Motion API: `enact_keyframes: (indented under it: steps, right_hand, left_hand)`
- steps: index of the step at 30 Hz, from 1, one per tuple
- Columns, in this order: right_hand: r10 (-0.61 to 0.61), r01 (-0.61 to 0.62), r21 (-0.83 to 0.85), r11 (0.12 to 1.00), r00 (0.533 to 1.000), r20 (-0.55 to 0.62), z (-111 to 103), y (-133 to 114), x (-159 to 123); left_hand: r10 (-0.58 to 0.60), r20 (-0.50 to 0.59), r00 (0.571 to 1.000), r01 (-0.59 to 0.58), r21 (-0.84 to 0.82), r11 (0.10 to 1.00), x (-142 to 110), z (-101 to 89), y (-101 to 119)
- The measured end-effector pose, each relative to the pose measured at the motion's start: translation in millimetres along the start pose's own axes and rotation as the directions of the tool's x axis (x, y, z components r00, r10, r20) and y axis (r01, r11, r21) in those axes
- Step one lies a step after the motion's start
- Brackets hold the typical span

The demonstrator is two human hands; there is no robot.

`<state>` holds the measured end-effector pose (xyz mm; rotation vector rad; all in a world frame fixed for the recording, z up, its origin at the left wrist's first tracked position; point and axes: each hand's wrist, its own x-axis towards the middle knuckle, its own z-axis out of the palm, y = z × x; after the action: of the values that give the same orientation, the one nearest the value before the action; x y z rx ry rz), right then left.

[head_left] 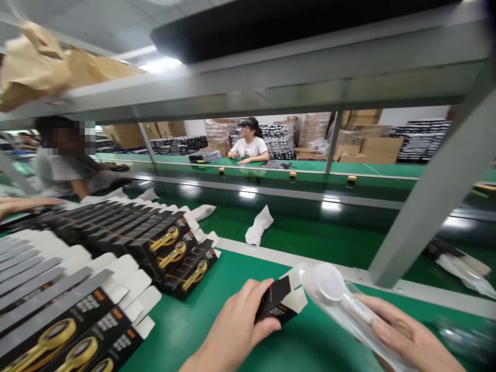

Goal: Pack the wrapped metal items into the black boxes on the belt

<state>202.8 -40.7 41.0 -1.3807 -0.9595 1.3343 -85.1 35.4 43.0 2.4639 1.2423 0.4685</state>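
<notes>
My left hand (pixel 242 323) is wrapped round a small black box (pixel 277 299) with its white-lined end flaps standing open. In my right hand (pixel 403 330) is a shower head (pixel 331 284) wrapped in a clear plastic bag. Its round head points toward the open end of the box, close to the flaps; I cannot tell whether they touch. Left of my hands lie rows of black printed boxes (pixel 77 320), each with a gold shower head pictured on it and white flaps sticking out.
A green conveyor belt (pixel 302 235) carries a white wrapped item (pixel 259 226). A metal shelf post (pixel 430 191) stands at the right. Clear plastic (pixel 465 333) lies at the lower right. One person (pixel 250 147) sits across the line; another person (pixel 65 165) works at the left.
</notes>
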Motion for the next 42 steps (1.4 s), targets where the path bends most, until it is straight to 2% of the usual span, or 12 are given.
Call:
enact_keyframes:
  steps: [4, 8, 12, 16, 21, 26, 29, 31, 33, 36, 39, 42]
  right_hand:
    - [0.015, -0.02, 0.022, 1.0, 0.982, 0.188, 5.9, -8.5, -3.0]
    - [0.074, -0.019, -0.151, 0.988, 0.927, 0.368, -1.3, -2.5, -1.1]
    - [0.177, -0.075, -0.282, 0.956, 0.917, 0.358, -9.5, 0.2, -8.4]
    - [0.177, -0.05, -0.346, 0.937, 0.922, 0.344, 6.0, -0.3, -15.5]
    - [0.144, -0.044, -0.32, 0.946, 0.944, 0.296, 32.1, 11.9, -13.7]
    - [0.101, -0.012, -0.29, 0.957, 0.951, 0.292, 30.5, 30.1, -5.2]
    - [-0.022, 0.036, -0.06, 0.998, 0.973, 0.229, 24.6, 24.4, 10.2]
    - [-0.006, -0.005, 0.151, 0.989, 0.998, 0.069, 20.2, 12.9, 30.1]
    - [0.046, -0.016, 0.31, 0.95, 0.995, -0.091, 14.6, 2.0, 59.5]
    - [0.061, 0.062, 0.445, 0.893, 0.964, -0.257, 5.2, -3.5, 115.8]
    - [0.144, 0.1, 0.552, 0.828, 0.913, -0.381, -2.6, 1.6, 167.3]
    - [0.204, 0.101, 0.625, 0.774, 0.895, -0.398, -8.7, 7.4, 195.7]
  left_hand:
    - [0.152, -0.056, 0.987, -0.152, 0.0, 0.988, -1.0, 16.4, -6.9]
    - [0.376, -0.129, 0.917, -0.354, 0.17, 0.92, -6.3, 27.6, -8.3]
    - [0.496, -0.146, 0.856, -0.452, 0.254, 0.855, -13.4, 34.3, -2.8]
    - [0.579, -0.047, 0.814, -0.541, 0.306, 0.784, -15.1, 32.9, 6.8]
    - [0.578, 0.053, 0.814, -0.559, 0.337, 0.757, -13.8, 30.2, 14.8]
    - [0.582, 0.14, 0.801, -0.591, 0.345, 0.729, -7.7, 28.9, 16.4]
    - [0.492, 0.085, 0.867, -0.496, 0.254, 0.83, 9.0, 15.8, 15.2]
    - [0.31, -0.041, 0.95, -0.302, 0.131, 0.944, 29.7, 3.8, 10.4]
    - [0.06, -0.154, 0.986, -0.067, -0.037, 0.997, 58.5, -5.5, -0.3]
    - [-0.181, -0.211, 0.961, 0.142, -0.187, 0.972, 112.0, -7.0, -25.5]
    - [-0.292, -0.214, 0.932, 0.254, -0.188, 0.949, 166.0, 5.9, -48.8]
    - [-0.382, -0.18, 0.906, 0.353, -0.172, 0.92, 206.7, 27.7, -57.1]
